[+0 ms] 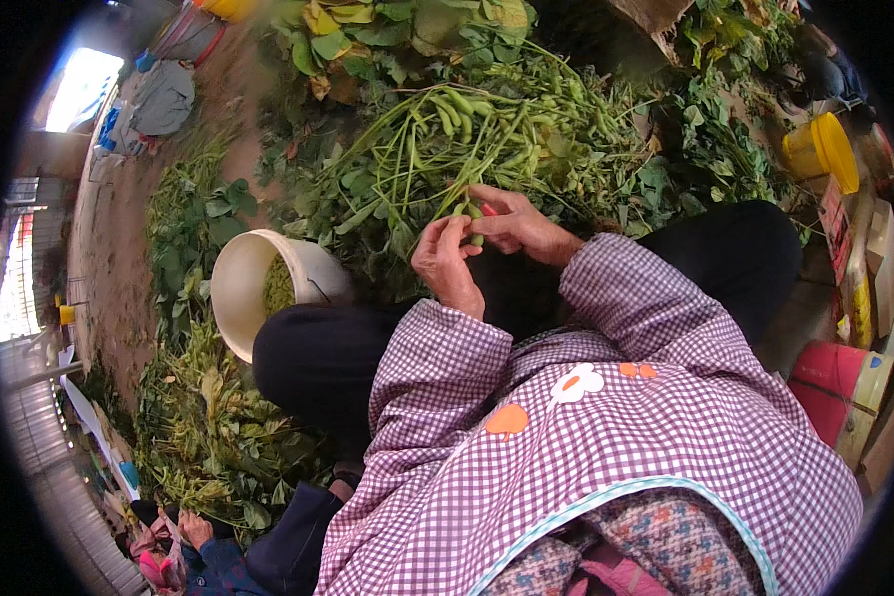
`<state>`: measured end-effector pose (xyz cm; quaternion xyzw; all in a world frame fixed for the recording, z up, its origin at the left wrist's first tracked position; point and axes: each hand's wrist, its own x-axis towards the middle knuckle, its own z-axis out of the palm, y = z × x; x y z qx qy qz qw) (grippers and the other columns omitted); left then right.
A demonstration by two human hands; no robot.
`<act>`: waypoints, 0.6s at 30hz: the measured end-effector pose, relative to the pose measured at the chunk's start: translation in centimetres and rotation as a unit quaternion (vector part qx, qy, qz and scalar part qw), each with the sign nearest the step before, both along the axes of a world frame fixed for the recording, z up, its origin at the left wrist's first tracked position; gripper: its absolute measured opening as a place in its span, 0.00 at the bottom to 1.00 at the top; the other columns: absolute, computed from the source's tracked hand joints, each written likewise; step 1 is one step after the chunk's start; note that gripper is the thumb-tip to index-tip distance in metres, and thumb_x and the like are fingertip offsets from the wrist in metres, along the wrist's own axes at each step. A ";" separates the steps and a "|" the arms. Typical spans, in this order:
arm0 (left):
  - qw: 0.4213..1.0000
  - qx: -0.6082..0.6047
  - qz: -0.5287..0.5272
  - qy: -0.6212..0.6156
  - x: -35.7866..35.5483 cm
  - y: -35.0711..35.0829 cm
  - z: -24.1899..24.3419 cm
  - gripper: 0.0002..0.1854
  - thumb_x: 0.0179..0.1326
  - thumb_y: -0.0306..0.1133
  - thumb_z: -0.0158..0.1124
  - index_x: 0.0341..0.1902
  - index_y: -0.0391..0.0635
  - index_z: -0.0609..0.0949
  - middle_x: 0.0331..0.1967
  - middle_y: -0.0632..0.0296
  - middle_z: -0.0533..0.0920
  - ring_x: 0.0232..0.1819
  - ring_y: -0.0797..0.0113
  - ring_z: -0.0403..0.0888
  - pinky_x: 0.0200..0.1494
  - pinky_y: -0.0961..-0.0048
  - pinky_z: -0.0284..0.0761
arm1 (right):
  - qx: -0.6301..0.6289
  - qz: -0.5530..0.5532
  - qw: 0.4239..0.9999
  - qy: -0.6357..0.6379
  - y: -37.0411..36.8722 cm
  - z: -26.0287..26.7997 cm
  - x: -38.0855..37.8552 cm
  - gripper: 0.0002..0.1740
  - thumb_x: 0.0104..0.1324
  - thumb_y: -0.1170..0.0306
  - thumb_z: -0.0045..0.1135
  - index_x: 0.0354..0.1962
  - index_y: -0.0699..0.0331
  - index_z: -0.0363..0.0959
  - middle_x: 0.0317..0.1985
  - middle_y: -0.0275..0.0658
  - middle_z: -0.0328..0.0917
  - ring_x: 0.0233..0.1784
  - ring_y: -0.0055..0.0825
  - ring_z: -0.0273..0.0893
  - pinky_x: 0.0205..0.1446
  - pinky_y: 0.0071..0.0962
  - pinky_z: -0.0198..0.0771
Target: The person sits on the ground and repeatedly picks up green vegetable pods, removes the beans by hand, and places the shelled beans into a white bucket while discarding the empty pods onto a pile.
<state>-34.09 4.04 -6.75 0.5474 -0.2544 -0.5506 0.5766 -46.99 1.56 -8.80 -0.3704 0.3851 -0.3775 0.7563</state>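
Observation:
My left hand (447,261) and my right hand (529,223) meet in front of my lap, fingertips pinched around green soybean pods (477,238). A small red thing (487,211) shows at my right fingers; what it is I cannot tell. Just beyond my hands lies a heap of cut soybean stems (417,160), with plump pods (458,112) clustered at their far side. To the left, by my knee, a white plastic bucket (320,268) leans with its mouth towards the left. Inside it are green beans or pods (277,287), too small to tell.
Leafy plants (223,425) cover the ground at left, and more foliage (387,37) lies ahead. A yellow bucket (819,153) and a red-and-cream container (838,395) stand at right. Another person's hand (194,529) shows at lower left. A grey bag (162,97) sits at upper left.

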 end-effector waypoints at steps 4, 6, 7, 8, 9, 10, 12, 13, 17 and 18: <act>1.000 0.014 0.008 0.022 0.5 -0.1 0.0 0.07 0.57 0.32 0.56 0.33 0.41 0.77 0.29 0.62 0.81 0.29 0.71 0.79 0.24 0.79 0.68 | -0.038 0.108 0.990 -0.076 -1.3 -0.1 -0.3 0.40 0.60 0.65 0.54 0.66 0.61 0.44 0.16 0.23 0.49 0.15 0.11 0.46 0.18 0.16 0.39; 0.999 0.013 0.000 0.030 1.1 -0.1 0.1 0.08 0.58 0.34 0.55 0.34 0.41 0.76 0.28 0.62 0.80 0.26 0.69 0.79 0.23 0.77 0.66 | -0.024 0.107 0.988 -0.109 -1.9 -0.7 -0.3 0.39 0.61 0.65 0.53 0.66 0.59 0.43 0.16 0.22 0.49 0.15 0.11 0.46 0.18 0.16 0.39; 0.999 0.017 -0.002 0.044 0.9 -0.3 0.3 0.08 0.58 0.34 0.55 0.34 0.41 0.76 0.28 0.61 0.80 0.25 0.68 0.79 0.23 0.77 0.66 | -0.018 0.107 0.986 -0.127 -2.2 -0.8 -0.3 0.39 0.62 0.65 0.52 0.66 0.59 0.42 0.16 0.22 0.49 0.15 0.11 0.46 0.18 0.16 0.39; 0.998 0.021 -0.005 0.058 0.3 -0.3 0.5 0.08 0.58 0.34 0.55 0.35 0.41 0.75 0.29 0.61 0.80 0.25 0.67 0.79 0.23 0.77 0.66 | -0.024 0.095 0.987 -0.126 -2.2 -0.8 -1.1 0.36 0.65 0.64 0.49 0.66 0.60 0.43 0.16 0.22 0.48 0.15 0.11 0.44 0.18 0.16 0.39; 0.997 0.027 -0.006 0.071 0.0 -0.2 0.7 0.08 0.58 0.34 0.55 0.35 0.41 0.75 0.29 0.61 0.80 0.24 0.67 0.78 0.23 0.76 0.67 | 0.000 0.102 0.983 -0.155 -2.2 -0.9 -1.7 0.35 0.66 0.64 0.47 0.65 0.62 0.43 0.16 0.22 0.50 0.15 0.11 0.44 0.18 0.16 0.38; 0.996 0.016 -0.010 0.084 0.0 -0.2 0.8 0.09 0.58 0.34 0.55 0.37 0.40 0.75 0.29 0.61 0.80 0.25 0.66 0.79 0.24 0.75 0.67 | 0.015 0.106 0.981 -0.161 -2.3 -1.1 -1.7 0.35 0.66 0.63 0.47 0.65 0.63 0.44 0.16 0.22 0.53 0.14 0.11 0.44 0.17 0.16 0.39; 0.995 0.013 -0.023 0.098 0.8 -0.2 0.3 0.09 0.59 0.34 0.54 0.37 0.40 0.75 0.29 0.61 0.80 0.26 0.66 0.79 0.25 0.75 0.68 | 0.020 0.122 0.981 -0.148 -2.1 -1.4 -1.3 0.31 0.66 0.62 0.48 0.62 0.64 0.49 0.17 0.23 0.59 0.14 0.10 0.46 0.17 0.15 0.39; 0.994 0.011 -0.029 0.109 1.0 -0.1 0.1 0.09 0.59 0.34 0.54 0.36 0.40 0.75 0.29 0.61 0.80 0.26 0.66 0.79 0.25 0.75 0.68 | 0.011 0.136 0.982 -0.130 -2.1 -1.5 -0.5 0.28 0.66 0.61 0.48 0.60 0.64 0.54 0.17 0.23 0.61 0.14 0.10 0.47 0.16 0.15 0.40; 0.998 0.051 -0.022 0.016 0.4 0.1 -0.4 0.10 0.59 0.35 0.55 0.36 0.39 0.77 0.27 0.62 0.80 0.28 0.71 0.78 0.27 0.77 0.70 | -0.045 0.082 0.995 -0.034 -1.9 -1.2 -0.1 0.12 0.62 0.61 0.55 0.27 0.60 0.70 0.16 0.23 0.61 0.14 0.10 0.48 0.16 0.15 0.40; 0.997 0.049 -0.032 -0.041 -0.2 0.3 -0.6 0.10 0.58 0.35 0.57 0.34 0.39 0.78 0.27 0.61 0.80 0.28 0.72 0.78 0.28 0.78 0.71 | -0.029 0.039 0.998 -0.035 -2.0 -1.2 -0.5 0.14 0.60 0.64 0.58 0.19 0.59 0.67 0.14 0.23 0.62 0.14 0.10 0.50 0.16 0.16 0.43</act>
